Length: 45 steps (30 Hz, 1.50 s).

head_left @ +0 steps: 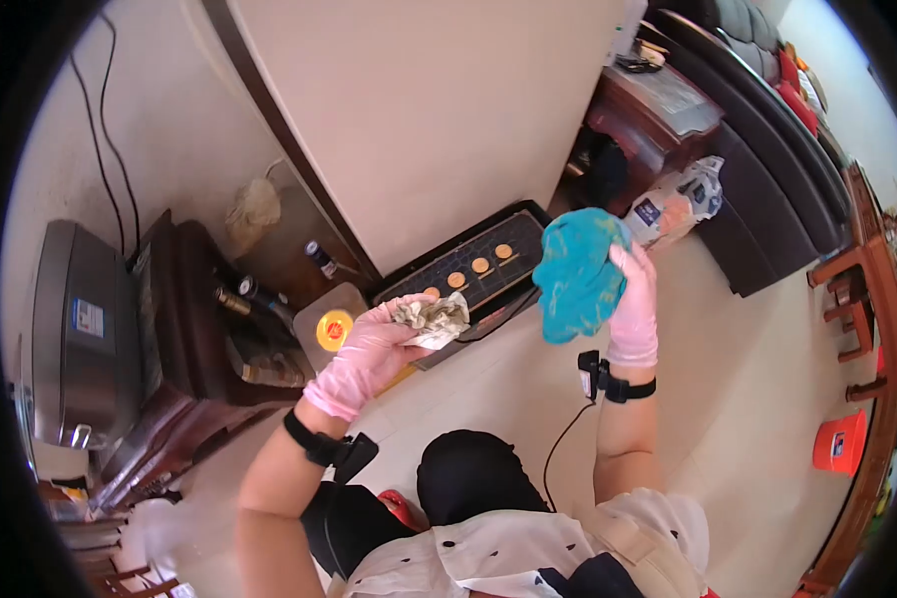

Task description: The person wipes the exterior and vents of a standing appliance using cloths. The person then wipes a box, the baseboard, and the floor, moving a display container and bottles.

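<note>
A dirty, crumpled tissue (439,319) is pinched in the fingers of my left hand (361,357), which wears a pink glove. My right hand (634,309), gloved in pink too, grips a teal cloth (580,281) that hangs bunched from its fingers. Both hands are raised above the floor. Behind the tissue lies a long black panel (493,221) bearing several round gold-coloured discs, at the foot of a large pale upright panel (419,120). My left hand covers part of the black panel's near-left end.
A yellow round item (334,329) sits by my left hand. At left, a grey box-like appliance (90,339) stands beside dark wooden furniture. A plastic bag (678,204) lies by the dark sofa (767,199). An orange-red bucket (840,443) stands at far right.
</note>
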{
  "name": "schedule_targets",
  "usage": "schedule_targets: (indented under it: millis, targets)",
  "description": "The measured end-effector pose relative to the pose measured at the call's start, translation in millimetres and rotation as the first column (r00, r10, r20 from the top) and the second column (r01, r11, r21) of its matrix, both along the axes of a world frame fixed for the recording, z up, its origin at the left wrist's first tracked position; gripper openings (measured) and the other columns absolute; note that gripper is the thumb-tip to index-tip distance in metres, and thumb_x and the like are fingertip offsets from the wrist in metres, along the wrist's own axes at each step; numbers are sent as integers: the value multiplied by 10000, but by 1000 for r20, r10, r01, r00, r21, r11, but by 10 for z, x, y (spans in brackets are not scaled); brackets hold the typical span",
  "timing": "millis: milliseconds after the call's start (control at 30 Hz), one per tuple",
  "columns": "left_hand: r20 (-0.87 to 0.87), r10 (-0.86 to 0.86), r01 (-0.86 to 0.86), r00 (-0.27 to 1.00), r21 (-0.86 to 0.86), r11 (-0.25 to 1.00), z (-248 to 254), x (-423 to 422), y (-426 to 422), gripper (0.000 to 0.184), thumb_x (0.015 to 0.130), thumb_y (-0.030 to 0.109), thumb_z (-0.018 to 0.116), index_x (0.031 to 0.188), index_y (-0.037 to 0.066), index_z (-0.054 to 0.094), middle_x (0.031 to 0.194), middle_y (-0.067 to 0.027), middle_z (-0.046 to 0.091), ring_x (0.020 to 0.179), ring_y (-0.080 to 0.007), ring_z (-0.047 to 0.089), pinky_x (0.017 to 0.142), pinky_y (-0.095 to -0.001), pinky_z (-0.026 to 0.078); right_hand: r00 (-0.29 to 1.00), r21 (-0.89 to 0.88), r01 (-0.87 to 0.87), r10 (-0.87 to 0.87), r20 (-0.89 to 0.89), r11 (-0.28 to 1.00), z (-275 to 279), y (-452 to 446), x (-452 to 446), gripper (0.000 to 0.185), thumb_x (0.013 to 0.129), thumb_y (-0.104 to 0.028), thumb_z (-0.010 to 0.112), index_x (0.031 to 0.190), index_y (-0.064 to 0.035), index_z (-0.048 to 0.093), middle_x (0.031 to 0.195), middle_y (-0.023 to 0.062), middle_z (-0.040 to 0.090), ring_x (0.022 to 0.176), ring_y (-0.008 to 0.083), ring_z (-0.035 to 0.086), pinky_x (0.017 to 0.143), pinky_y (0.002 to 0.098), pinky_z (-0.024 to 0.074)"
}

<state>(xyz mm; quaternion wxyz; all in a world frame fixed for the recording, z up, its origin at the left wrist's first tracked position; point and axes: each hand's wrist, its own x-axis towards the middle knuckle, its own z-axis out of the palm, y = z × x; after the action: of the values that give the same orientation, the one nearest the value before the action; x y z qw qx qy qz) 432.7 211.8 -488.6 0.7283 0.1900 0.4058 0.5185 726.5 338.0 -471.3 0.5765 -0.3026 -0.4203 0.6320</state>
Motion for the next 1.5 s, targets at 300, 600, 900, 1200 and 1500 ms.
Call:
schedule_targets:
  millis: [300, 600, 900, 1200, 1500]
  targets:
    - [204, 117, -115, 972, -22, 993, -578, 637, 779, 432, 813, -122, 369, 1171, 19, 565, 1183, -114, 585, 1084, -256, 580, 911, -372, 485, 983, -133, -185, 183, -30, 974, -291, -796, 832, 371, 768, -186, 568, 1032, 71, 604, 983, 158, 641, 872, 230, 627, 808, 334, 500]
    - [-988, 72, -14, -138, 75, 997, -563, 713, 1023, 790, 747, 153, 720, 1378, -49, 289, 1329, -326, 373, 1236, -406, 423, 1012, -410, 388, 771, -100, -577, 581, 261, 811, -200, -816, 571, 326, 763, -134, 640, 1019, 65, 609, 1008, 147, 614, 915, 214, 595, 820, 336, 468]
    - [320, 107, -67, 941, -133, 989, -166, 442, -153, 468, 937, 267, 475, 1351, 63, 399, 1255, -134, 506, 1152, -287, 510, 1005, -406, 409, 720, 410, -543, 154, 677, 733, -347, -182, -586, 533, 847, -180, 647, 1308, 3, 451, 1300, 218, 466, 1218, 339, 445, 1022, 424, 347]
    - [-59, 83, -90, 995, -138, 986, -276, 243, -580, 322, 847, 66, 557, 1166, 29, 587, 975, -62, 614, 920, -180, 612, 857, -306, 496, 20, 267, -750, -383, 923, 605, -1108, -77, -1722, 292, 785, -189, 544, 1025, -26, 580, 1096, 159, 508, 988, 316, 468, 845, 416, 379]
    - [-509, -111, 20, 853, -182, 983, -448, 101, -735, 356, 789, 43, 554, 1139, 36, 620, 928, -26, 571, 843, -129, 570, 785, -256, 480, -287, 222, -326, -320, 903, 919, -1211, 682, -1551, 658, 866, -323, 444, 1310, 150, 341, 1390, 311, 318, 1304, 453, 258, 1076, 515, 199]
